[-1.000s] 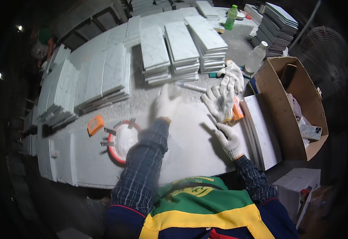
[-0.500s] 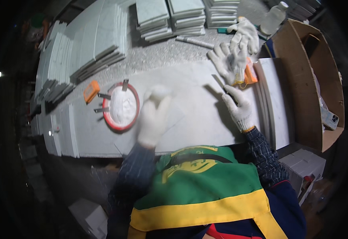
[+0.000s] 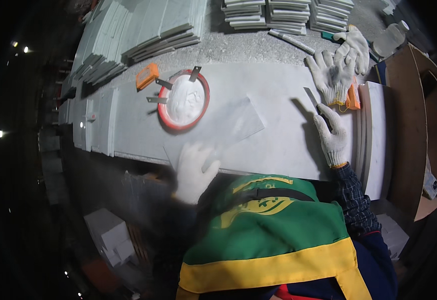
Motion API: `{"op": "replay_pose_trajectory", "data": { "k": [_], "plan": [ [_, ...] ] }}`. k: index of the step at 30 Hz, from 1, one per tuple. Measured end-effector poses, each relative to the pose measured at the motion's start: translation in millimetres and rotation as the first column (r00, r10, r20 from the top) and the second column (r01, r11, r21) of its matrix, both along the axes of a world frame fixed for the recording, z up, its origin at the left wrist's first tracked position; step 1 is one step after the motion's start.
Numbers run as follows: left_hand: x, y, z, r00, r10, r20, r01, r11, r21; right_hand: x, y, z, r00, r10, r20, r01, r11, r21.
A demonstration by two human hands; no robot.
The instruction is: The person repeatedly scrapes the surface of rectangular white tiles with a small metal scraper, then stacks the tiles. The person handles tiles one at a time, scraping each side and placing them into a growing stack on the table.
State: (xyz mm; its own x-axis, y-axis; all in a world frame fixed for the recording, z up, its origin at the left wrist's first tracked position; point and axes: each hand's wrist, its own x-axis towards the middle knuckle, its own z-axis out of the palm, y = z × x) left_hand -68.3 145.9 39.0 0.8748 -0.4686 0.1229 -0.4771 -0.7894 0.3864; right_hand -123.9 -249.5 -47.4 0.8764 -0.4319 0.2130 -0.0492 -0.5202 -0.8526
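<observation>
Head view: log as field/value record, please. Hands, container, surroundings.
Left hand: white-gloved, blurred, near the front edge of a pale flat slab; grip unclear
Right hand: white-gloved, holding a thin flat metal blade
Container: round red-rimmed bowl, white contents; three dark metal strips at its rim
Surroundings: white knitted gloves, open brown cardboard box

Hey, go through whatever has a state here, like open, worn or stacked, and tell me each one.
Left hand: gloved, blurred, grip unclear
Right hand: gloved, closed on a thin blade
Red-rimmed bowl: uncovered, holding white material
Cardboard box: open
Clear bottle: capped
Spare gloves: unworn, overlapping
Pale tiles: stacked
Phone: camera side showing
</observation>
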Motion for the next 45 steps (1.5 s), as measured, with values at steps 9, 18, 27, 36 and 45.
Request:
{"op": "replay_pose_trajectory", "data": {
  "k": [9,18,27,36,45],
  "plan": [
    [36.1,4.6,0.8,0.975,-0.206,-0.082,0.212,0.974,0.081,1.0,2.8,2.9,0.999,-0.027,-0.029,0.026,0.999,-0.027],
    [46.9,-3.4,13.0,0.963,-0.242,-0.121,0.255,0.96,0.112,1.7,7.0,10.3,0.997,-0.063,-0.039,0.06,0.994,-0.089],
    [50.1,-12.7,23.6,0.951,-0.276,-0.136,0.294,0.947,0.132,1.9,7.4,13.9,0.995,-0.069,-0.068,0.067,0.997,-0.036],
    [50.4,-12.6,22.6,0.95,-0.274,-0.15,0.294,0.946,0.135,2.0,5.7,8.7,0.997,-0.059,-0.055,0.057,0.998,-0.026],
    [50.5,-16.1,25.0,0.956,-0.243,-0.164,0.271,0.946,0.176,2.0,6.1,14.6,0.996,-0.061,-0.061,0.06,0.998,-0.024]
  ]
}}
